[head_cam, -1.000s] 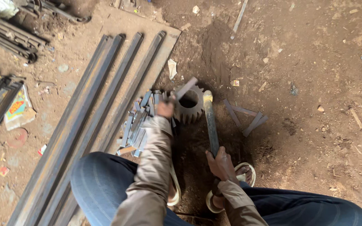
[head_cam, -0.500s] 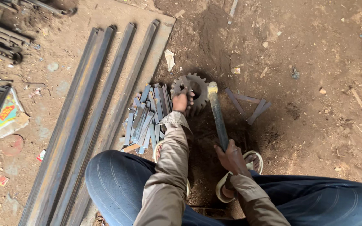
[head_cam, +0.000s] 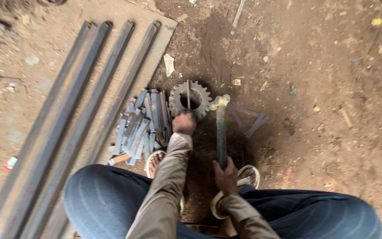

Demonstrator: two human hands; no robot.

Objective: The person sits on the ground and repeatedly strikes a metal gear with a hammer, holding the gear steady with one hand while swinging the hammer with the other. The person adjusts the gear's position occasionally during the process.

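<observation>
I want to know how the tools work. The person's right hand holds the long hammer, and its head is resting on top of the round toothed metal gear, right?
Not quite. In the head view the right hand does hold the long hammer, but its head rests on the dirt beside the round toothed metal gear, not on top of it. The left hand is at the gear's near edge.

Toothed metal gear (head_cam: 190,98) lies flat beside upright-held hammer (head_cam: 220,128).
</observation>
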